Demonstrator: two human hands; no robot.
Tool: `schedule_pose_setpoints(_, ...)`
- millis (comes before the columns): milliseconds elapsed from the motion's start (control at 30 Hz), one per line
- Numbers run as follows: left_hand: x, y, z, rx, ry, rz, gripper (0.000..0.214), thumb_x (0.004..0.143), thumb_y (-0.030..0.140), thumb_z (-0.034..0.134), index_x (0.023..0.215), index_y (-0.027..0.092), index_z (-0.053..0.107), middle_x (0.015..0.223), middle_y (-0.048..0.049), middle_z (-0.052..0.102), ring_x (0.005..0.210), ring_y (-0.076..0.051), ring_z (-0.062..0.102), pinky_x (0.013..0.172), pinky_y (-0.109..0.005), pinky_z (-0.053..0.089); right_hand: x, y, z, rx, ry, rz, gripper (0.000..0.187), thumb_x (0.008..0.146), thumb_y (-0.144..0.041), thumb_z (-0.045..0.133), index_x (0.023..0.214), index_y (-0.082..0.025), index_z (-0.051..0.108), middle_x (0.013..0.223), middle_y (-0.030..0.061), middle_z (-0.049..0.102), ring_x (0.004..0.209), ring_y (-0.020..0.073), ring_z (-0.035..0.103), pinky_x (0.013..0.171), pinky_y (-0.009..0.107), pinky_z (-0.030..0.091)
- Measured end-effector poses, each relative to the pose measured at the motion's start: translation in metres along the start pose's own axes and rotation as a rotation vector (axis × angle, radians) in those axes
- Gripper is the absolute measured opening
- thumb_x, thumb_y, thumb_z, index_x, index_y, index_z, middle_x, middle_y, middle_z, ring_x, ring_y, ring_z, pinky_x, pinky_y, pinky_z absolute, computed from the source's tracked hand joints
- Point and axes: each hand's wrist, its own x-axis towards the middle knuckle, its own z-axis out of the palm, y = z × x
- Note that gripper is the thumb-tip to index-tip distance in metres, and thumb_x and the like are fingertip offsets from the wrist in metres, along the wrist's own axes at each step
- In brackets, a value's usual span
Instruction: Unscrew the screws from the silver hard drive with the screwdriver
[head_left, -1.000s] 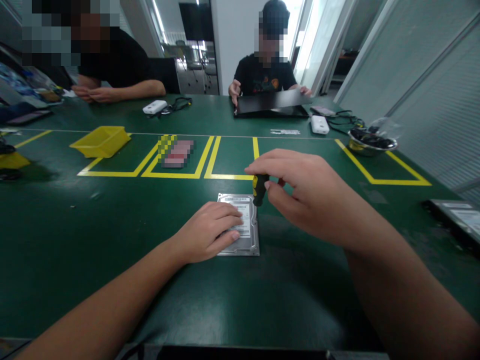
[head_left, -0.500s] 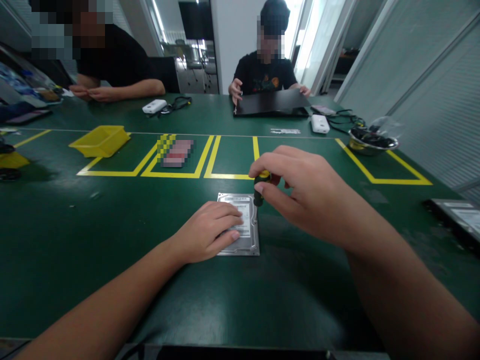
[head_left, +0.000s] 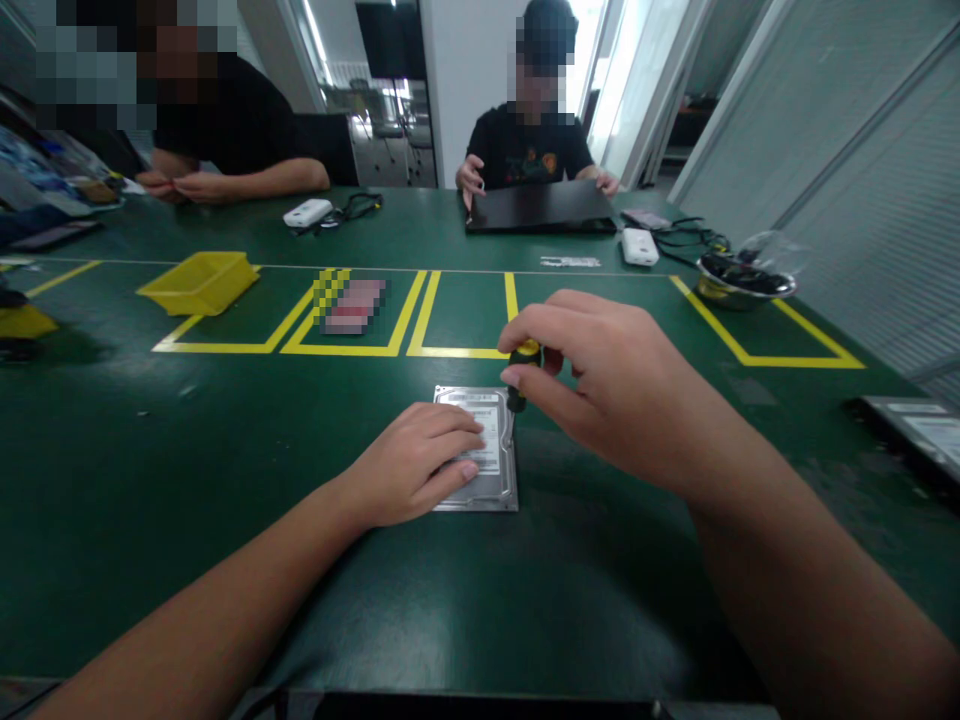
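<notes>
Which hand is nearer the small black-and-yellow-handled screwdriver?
Right. The right hand grips the screwdriver upright at the far right corner of the silver hard drive; the left hand lies flat on that drive.

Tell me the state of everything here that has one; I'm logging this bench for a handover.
hard drive: flat, label up, pressed down by the left hand
screwdriver: upright, tip at the drive's far right corner, gripped by the right hand
yellow bin: upright, open-topped
metal bowl: upright, dark items inside
black panel: lying flat
</notes>
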Motion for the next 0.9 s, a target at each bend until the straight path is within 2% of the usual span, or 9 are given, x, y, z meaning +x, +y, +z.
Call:
schedule_pose_setpoints(400,-0.0003,0.0004,-0.0011,0.002,-0.003,-0.005,0.029,0.098,0.032,0.047,0.118,0.020,0.064,0.125,-0.0085,0.064,0.119,-0.024,0.057,0.102,-0.041,0.040,-0.0003,0.0010,-0.0018,0.013,-0.009,-0.007,0.020,0.088,-0.018,0.055,0.104,-0.017,0.067,0.097,0.0054,0.066,0.085,0.0193,0.059,0.076,0.031,0.042)
schedule_pose_setpoints(600,0.0003,0.0005,-0.0012,0.002,-0.013,-0.003,0.028,0.099,0.032,0.047,0.118,0.020,0.063,0.125,-0.0092,0.064,0.120,-0.024,0.056,0.102,-0.042,0.039,-0.0010,0.0019,-0.0029,0.040,-0.013,-0.038,0.026,0.087,-0.014,0.055,0.110,-0.018,0.065,0.100,0.0029,0.069,0.083,0.0162,0.059,0.076,0.028,0.041)
schedule_pose_setpoints(733,0.0001,0.0000,-0.0007,0.004,-0.008,0.001,0.028,0.099,0.032,0.047,0.119,0.020,0.063,0.125,-0.0088,0.064,0.120,-0.024,0.056,0.102,-0.042,0.039,-0.0018,0.0027,-0.0030,0.046,-0.007,-0.043,0.024,0.086,-0.014,0.057,0.107,-0.018,0.066,0.095,0.0013,0.069,0.076,0.0144,0.058,0.073,0.027,0.041)
schedule_pose_setpoints(900,-0.0001,0.0003,-0.0004,0.005,-0.001,-0.002,0.028,0.098,0.033,0.048,0.117,0.020,0.065,0.123,-0.0078,0.065,0.118,-0.023,0.057,0.102,-0.041,0.039,-0.0024,0.0031,-0.0042,0.056,0.005,-0.055,0.024,0.086,-0.013,0.054,0.106,-0.017,0.068,0.097,0.0029,0.069,0.082,0.0159,0.060,0.076,0.028,0.043)
